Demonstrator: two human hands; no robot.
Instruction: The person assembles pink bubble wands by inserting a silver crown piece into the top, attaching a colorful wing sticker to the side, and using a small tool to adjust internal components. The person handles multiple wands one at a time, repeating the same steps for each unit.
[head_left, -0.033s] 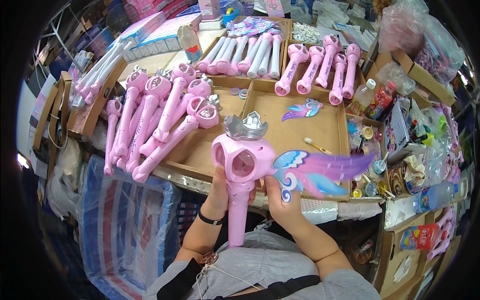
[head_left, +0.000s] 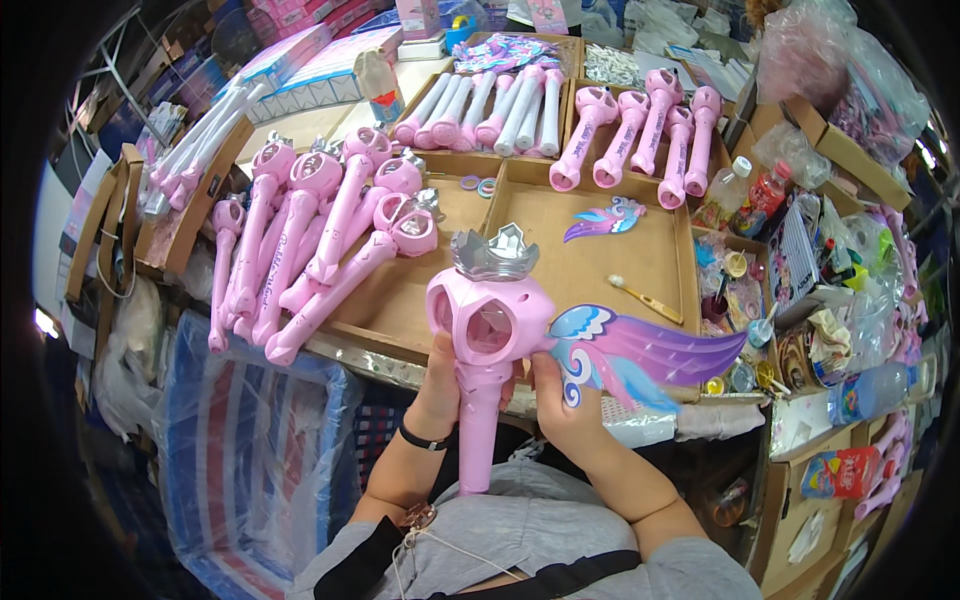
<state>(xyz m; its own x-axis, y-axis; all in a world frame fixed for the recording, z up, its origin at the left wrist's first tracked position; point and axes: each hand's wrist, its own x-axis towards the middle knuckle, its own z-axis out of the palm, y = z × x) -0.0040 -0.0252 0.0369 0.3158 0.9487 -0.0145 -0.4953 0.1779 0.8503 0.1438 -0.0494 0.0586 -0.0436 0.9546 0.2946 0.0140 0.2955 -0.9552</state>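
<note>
A pink toy wand (head_left: 480,410) stands upright in front of my body, its hollow round head topped by a silver crown (head_left: 495,252). My left hand (head_left: 434,388) is closed around it just below the head. A purple and blue wing (head_left: 650,350) sticks out from the right side of the wand's head. With thumb up, my right hand (head_left: 568,402) pinches the wing at its inner end, against the head; its other fingers are partly hidden behind. Beyond the wand, a loose wing (head_left: 605,220) and a yellow-handled brush (head_left: 645,299) lie in a cardboard tray (head_left: 540,255).
Several crowned wands (head_left: 315,180) are piled at the left. Wands without crowns (head_left: 660,125) lean at the back right, near white-wrapped wands (head_left: 500,110). Bottles (head_left: 725,190) and small paint pots (head_left: 740,377) stand right. A blue plastic-lined bin (head_left: 250,450) sits lower left.
The wing's outer end has shifted slightly, its lower feathers now hanging lower. The wand has moved a touch to the right. Both hands keep their hold.
</note>
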